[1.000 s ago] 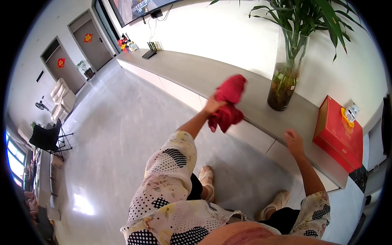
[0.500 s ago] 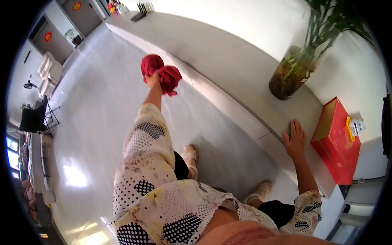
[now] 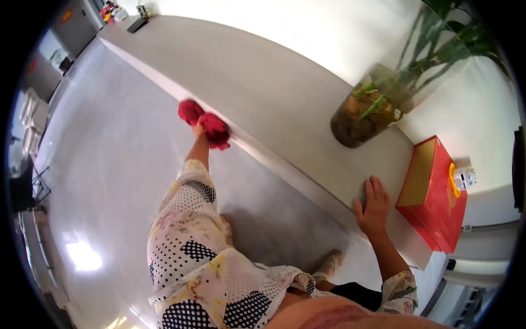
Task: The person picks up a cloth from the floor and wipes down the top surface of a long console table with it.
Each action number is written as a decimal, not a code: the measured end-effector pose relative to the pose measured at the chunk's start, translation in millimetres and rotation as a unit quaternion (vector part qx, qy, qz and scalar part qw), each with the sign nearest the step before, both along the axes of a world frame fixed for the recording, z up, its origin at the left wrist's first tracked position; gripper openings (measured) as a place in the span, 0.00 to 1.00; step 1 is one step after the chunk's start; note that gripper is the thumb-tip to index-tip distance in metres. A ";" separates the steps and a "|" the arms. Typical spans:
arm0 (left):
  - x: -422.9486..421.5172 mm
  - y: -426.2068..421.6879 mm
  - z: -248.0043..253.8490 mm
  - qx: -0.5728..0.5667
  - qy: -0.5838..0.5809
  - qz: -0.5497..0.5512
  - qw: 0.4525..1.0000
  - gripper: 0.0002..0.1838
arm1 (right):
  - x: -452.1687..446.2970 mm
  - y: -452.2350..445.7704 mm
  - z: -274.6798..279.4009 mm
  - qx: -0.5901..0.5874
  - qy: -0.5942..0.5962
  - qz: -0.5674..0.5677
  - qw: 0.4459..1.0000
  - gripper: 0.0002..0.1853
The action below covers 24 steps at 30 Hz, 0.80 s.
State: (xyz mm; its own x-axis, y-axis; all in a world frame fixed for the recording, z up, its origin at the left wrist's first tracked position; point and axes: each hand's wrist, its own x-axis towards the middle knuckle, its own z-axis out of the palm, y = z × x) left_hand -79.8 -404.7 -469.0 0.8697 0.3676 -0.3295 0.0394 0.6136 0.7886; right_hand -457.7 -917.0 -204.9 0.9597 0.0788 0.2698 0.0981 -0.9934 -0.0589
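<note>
Gripping red cloth [image 3: 215,130], the left hand [image 3: 199,131] curls; the right hand [image 3: 375,209] spreads on the cabinet [image 3: 263,104].

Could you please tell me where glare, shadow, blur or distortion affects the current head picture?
Head view: white glare on the floor at lower left, darker shadow beside the long cabinet; head view: fisheye bowing along that cabinet, blackened corners; head view: softness in the plant leaves and red cloth.

The red cloth [image 3: 215,130] hides most fingers of the left hand [image 3: 199,131]. The plant [image 3: 468,39] is cut off by the top edge. Colourful items [image 3: 112,12] beyond the tabletop's [image 3: 257,77] router [image 3: 137,25] are too small to identify.
</note>
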 end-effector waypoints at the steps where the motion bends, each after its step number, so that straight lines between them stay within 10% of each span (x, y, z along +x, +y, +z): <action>1: -2.8 -2.3 -29.5 0.046 0.005 -0.026 0.999 0.26 | 0.2 0.9 1.6 -0.001 0.002 -0.007 1.000 0.32; 4: -15.3 -27.5 -119.3 -0.007 -0.054 -0.075 0.996 0.30 | -2.8 2.4 2.2 0.004 0.000 -0.012 1.000 0.31; 8: -126.7 -133.5 -49.5 -0.306 -0.081 -0.168 0.934 0.28 | -3.9 -1.3 -1.6 0.005 -0.032 0.001 0.999 0.31; 17: -252.4 -302.4 -104.2 -0.394 -0.011 -0.272 0.878 0.28 | -7.3 -5.5 -7.0 0.031 -0.067 0.009 0.997 0.30; 24: -244.9 -279.8 47.0 -0.199 0.002 -0.048 0.979 0.25 | -7.6 -12.6 -16.7 0.032 -0.094 0.015 0.995 0.30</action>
